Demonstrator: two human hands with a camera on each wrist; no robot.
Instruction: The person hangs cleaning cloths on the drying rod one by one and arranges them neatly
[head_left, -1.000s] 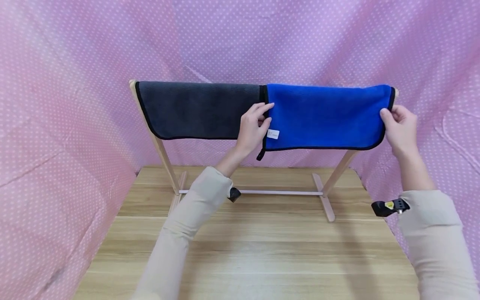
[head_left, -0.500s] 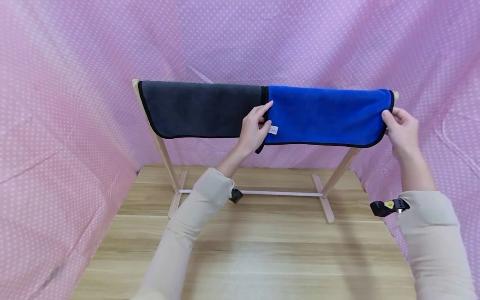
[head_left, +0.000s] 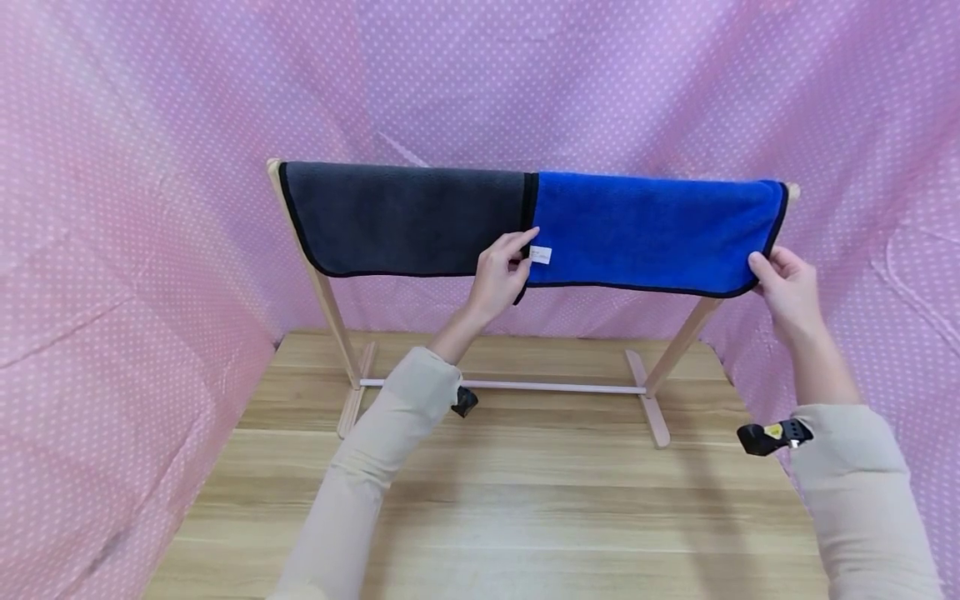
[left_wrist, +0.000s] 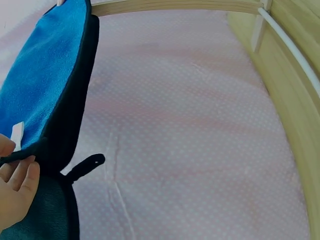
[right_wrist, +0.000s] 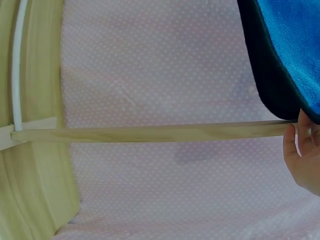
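Observation:
A blue towel (head_left: 652,233) with black edging hangs folded over the right half of a wooden rack (head_left: 335,325). My left hand (head_left: 497,279) pinches its left edge beside a small white label (head_left: 541,255); the left wrist view shows thumb and fingers (left_wrist: 25,175) on either side of the black trim. At the lower right corner my right hand (head_left: 791,292) pinches the other edge, thumb in front and fingers behind. A dark grey towel (head_left: 405,221) with the same edging covers the left half of the rack. A black hanging loop (left_wrist: 86,167) sticks out near my left hand.
The rack stands on a wood-grain table (head_left: 525,508), its feet (head_left: 655,421) joined by a thin white rod (head_left: 555,386). Pink dotted cloth (head_left: 480,83) surrounds the table at the back and sides. Each wrist wears a small black camera (head_left: 772,436).
Both hands have slid downward along the blue towel's side edges, the right one toward the lower corner. The towel's front bottom edge sits slightly higher than a second ago, and its top lies straighter.

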